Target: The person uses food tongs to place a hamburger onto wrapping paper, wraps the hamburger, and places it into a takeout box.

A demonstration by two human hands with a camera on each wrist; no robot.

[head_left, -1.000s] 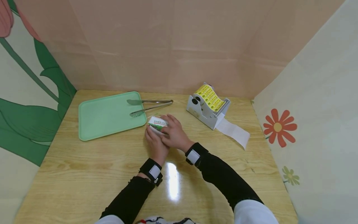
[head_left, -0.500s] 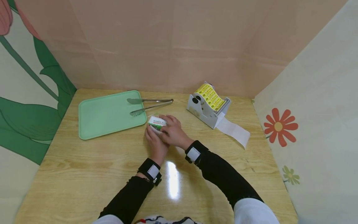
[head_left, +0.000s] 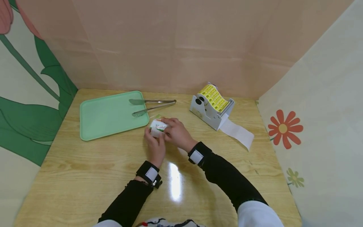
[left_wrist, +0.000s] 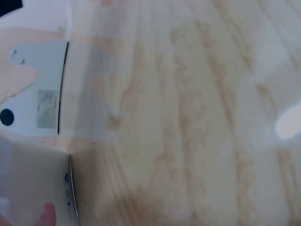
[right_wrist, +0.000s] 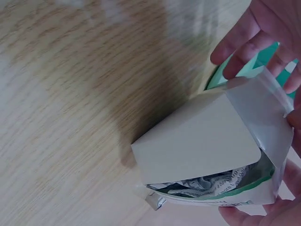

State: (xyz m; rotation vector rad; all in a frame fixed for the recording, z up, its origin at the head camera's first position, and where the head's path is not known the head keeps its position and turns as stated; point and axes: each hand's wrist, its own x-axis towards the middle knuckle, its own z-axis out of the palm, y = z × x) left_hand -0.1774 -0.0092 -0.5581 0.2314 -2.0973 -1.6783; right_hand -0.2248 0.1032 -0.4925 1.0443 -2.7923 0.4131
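Note:
Both hands hold a small white carton with green print (head_left: 157, 126), just right of the green tray. My left hand (head_left: 156, 148) grips its near left side, thumb and fingers around the lower edge. From the right, my right hand (head_left: 179, 135) pinches the far right part. In the right wrist view the carton (right_wrist: 193, 136) has one end partly unclosed, with a flap lifted and crumpled printed paper (right_wrist: 211, 183) showing inside. Fingers of both hands surround it there. The left wrist view shows a plain carton panel (left_wrist: 37, 179) with a fingertip on it.
A green tray (head_left: 107, 119) lies at the left, metal tongs (head_left: 158, 105) resting across its right edge. At the back right stands a label dispenser (head_left: 208, 112) with a yellow label roll (head_left: 214, 97); a white backing strip (head_left: 236, 132) trails from it over the wooden table (head_left: 93, 176).
My left hand has shifted slightly left and drawn apart from the right hand. The carton has tilted, so more of its white near face shows. Tray, tongs and dispenser stay put.

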